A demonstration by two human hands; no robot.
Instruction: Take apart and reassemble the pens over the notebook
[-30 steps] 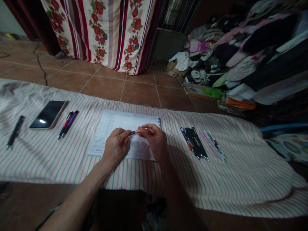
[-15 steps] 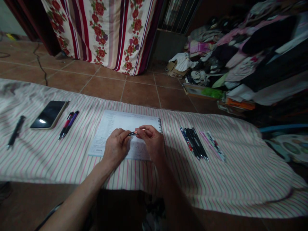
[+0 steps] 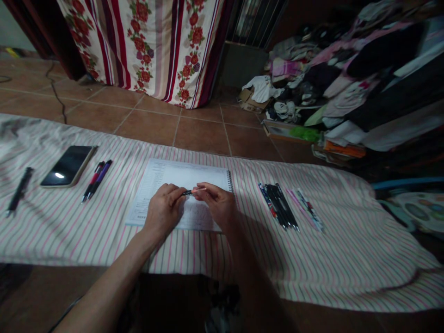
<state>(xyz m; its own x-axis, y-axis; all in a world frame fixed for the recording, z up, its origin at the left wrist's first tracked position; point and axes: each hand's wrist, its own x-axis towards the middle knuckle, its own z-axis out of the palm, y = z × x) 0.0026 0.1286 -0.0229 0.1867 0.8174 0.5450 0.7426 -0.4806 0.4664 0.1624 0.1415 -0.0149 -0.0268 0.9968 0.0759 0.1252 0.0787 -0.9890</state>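
My left hand (image 3: 165, 206) is closed on the dark end of a pen (image 3: 189, 192), above a spiral notebook (image 3: 194, 172). At the pen's orange-pink end, my right hand (image 3: 218, 201) pinches with thumb and fingers. The pen lies roughly level between both hands; much of it is hidden by the fingers. Under the hands the open page carries faint handwriting. To the right of the notebook is a row of dark pens (image 3: 280, 206), and beyond it a few pink and patterned pens (image 3: 305, 208).
On the striped cloth (image 3: 138, 254) at left lie a phone (image 3: 68, 166), a red and a purple pen (image 3: 99, 180), and a black pen (image 3: 19, 192). A floral curtain (image 3: 156, 46) hangs behind. Clothes (image 3: 329, 78) are heaped at the back right.
Both hands keep hold of the pen over the notebook. They have shifted slightly, with the left wrist a little further left. The view has drifted marginally.
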